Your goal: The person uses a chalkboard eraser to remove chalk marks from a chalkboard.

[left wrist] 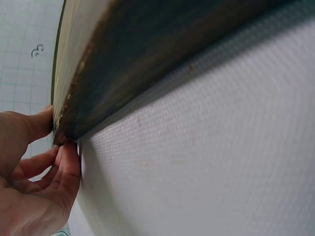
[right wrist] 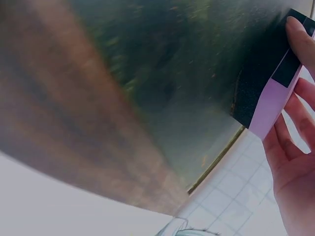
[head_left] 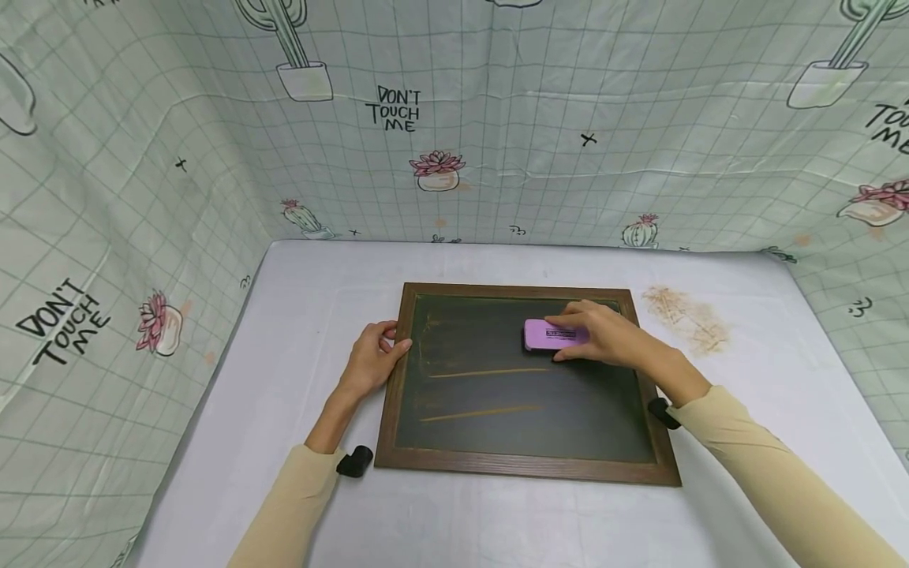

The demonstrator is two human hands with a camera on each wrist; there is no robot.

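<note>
A chalkboard in a brown wooden frame lies on the white table. Two yellow-orange chalk lines run across its left and middle part, with faint smudges near the left side. My left hand pinches the frame's left edge, thumb on top; in the left wrist view the curled fingers are at its underside. Over the upper right of the board, my right hand grips a purple eraser between thumb and fingers. The eraser's dark felt side faces the board.
Brownish dust is spread on the table to the right of the board. A grid-patterned cloth with cactus drawings hangs behind the table and along both sides.
</note>
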